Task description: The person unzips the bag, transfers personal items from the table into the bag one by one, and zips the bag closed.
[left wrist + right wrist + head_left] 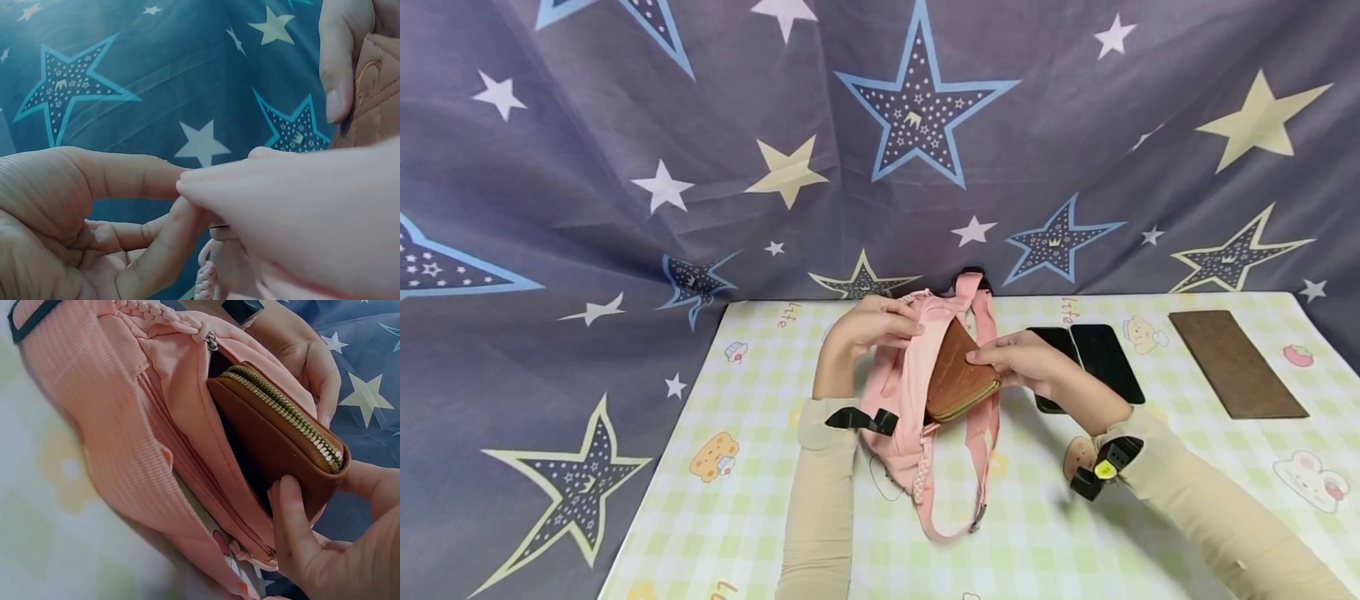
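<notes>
A pink bag [912, 375] with a wide strap lies on the table, its zipped compartment gaping. Partway inside that opening is a brown zip-around wallet [275, 434], gold zipper teeth outward. My right hand [1026, 360] grips the wallet's outer end, thumb on one face and fingers on the other. With thumb and index finger, my left hand [119, 219] pinches the edge of the bag's fabric on the far side of the opening. In the right wrist view, the wallet's inner end disappears into the dark compartment.
Two black phone-like slabs [1105, 360] lie side by side just beyond my right hand. Farther right sits a flat dark-brown rectangular piece [1236, 364]. A star-printed curtain [737, 108] hangs behind the table [737, 533], which has a green checked cover.
</notes>
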`<state>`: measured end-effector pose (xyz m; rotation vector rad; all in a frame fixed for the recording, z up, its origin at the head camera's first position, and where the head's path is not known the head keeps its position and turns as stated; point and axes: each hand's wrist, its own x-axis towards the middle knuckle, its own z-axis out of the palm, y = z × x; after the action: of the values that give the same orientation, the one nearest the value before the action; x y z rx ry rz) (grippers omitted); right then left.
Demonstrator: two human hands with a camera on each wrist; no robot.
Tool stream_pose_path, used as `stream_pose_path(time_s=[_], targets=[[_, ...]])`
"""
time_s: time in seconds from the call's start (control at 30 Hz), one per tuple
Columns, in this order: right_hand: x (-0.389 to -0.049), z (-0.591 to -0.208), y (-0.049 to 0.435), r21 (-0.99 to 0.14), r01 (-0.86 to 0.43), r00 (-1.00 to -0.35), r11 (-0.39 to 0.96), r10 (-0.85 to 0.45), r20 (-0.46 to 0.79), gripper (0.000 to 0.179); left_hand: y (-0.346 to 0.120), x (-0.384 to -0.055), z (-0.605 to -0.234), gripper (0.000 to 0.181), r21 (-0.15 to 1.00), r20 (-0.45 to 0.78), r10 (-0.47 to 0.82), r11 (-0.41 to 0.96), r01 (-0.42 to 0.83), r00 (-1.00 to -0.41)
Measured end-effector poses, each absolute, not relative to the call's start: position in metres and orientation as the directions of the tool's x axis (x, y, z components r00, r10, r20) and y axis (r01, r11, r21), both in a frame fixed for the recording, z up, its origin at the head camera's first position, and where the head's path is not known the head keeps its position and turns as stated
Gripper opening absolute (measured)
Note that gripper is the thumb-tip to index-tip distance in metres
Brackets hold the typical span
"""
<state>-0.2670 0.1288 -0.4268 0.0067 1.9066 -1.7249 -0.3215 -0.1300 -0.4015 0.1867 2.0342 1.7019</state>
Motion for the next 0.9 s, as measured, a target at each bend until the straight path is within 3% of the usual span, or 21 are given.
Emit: stream_pose_path(time_s=[0.33, 0.63, 0.9], targets=[[-0.260, -0.434, 0.131, -0.903, 0.402, -0.840, 0.149, -0.333, -0.429, 0.013, -0.129, -0.319, -0.407, 0.027, 0.944, -0.278, 0.415, 0.285, -0.166, -0.867], [-0.257, -0.427, 0.115, -0.938, 0.344, -0.906, 0.049, -0.247, -0.345, 0.012, -0.117, -0.313, -0.400, 0.015, 0.963, -0.253, 0.446, 0.197, -0.182, -0.859], [-0.255, -0.441, 0.104, -0.933, 0.290, -0.916, 0.215, -0.221, -0.336, 0.030, -0.118, -0.311, -0.402, 0.017, 0.975, -0.218, 0.454, 0.137, -0.174, -0.864]])
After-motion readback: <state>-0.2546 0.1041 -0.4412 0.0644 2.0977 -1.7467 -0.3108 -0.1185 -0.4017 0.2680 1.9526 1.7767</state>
